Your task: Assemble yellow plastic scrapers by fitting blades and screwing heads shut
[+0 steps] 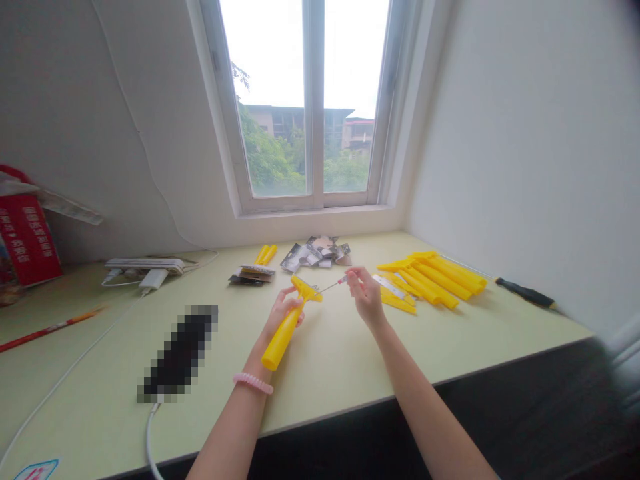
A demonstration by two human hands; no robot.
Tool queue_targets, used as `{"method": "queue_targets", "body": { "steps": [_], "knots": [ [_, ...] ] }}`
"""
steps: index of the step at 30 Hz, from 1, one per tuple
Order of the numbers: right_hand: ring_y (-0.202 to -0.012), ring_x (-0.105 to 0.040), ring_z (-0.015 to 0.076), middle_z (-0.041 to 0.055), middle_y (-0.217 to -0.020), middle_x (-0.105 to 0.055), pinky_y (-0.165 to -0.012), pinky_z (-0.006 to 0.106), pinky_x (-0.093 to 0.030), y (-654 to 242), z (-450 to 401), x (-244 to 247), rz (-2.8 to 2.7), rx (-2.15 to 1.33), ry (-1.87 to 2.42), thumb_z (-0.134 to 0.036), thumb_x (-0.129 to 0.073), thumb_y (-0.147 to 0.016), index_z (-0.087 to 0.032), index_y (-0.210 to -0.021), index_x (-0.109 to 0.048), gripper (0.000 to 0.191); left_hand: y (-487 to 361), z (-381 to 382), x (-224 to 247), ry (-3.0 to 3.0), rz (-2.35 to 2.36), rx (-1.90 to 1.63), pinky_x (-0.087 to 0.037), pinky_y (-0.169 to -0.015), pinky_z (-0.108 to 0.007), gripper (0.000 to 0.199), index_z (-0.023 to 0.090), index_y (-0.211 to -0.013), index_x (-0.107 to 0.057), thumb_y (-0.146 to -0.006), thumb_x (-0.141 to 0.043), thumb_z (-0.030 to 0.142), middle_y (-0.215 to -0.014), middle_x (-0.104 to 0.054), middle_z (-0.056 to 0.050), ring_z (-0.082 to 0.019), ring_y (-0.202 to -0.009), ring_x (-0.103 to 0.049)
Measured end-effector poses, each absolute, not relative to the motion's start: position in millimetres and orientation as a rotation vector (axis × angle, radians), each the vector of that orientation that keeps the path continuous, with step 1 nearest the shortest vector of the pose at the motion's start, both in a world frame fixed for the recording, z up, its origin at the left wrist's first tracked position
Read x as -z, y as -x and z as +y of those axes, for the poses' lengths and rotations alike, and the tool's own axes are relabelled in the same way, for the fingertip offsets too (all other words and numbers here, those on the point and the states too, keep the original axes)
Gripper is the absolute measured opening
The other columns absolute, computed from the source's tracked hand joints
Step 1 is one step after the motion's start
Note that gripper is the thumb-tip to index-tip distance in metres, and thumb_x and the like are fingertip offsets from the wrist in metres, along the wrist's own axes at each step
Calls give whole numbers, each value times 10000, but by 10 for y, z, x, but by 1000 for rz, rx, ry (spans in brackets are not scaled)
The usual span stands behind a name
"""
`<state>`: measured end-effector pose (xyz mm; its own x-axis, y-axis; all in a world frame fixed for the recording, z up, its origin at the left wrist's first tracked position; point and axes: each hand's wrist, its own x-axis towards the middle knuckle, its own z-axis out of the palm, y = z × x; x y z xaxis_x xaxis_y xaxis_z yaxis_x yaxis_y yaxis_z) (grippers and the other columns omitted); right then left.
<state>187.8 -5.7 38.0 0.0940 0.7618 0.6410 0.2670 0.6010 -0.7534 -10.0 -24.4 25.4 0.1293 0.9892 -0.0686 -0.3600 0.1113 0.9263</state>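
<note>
In left fingers [285,305], yellow scraper [285,337]

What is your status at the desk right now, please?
Left hand gripping yellow scraper. Right hand pinching thin metal pin, tip at scraper head. Yellow parts pile right of hands.

One left hand [283,310], one right hand [366,297], one yellow plastic scraper [287,335]
Also one thin metal pin [326,288], one black-handled screwdriver [523,293], one power strip [144,266], one red pencil [50,330]; the piled yellow handles [430,280] overlap too much to count.
</note>
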Motion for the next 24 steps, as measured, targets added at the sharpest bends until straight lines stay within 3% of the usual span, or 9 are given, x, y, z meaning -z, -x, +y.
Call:
{"method": "queue_targets", "body": {
  "steps": [24],
  "knots": [
    [-581, -549, 123, 34, -699, -613, -477, 223, -430, -1889, -78, -370, -1450, -414, 924, -384, -458, -848, -174, -838, -574, 240, 92, -294, -296, -909, 888, -1239, -308, -397, -181, 509, 209, -1111, -362, -646, -569, 215, -735, -569, 14, -51, -380, -452]
  ]
}}
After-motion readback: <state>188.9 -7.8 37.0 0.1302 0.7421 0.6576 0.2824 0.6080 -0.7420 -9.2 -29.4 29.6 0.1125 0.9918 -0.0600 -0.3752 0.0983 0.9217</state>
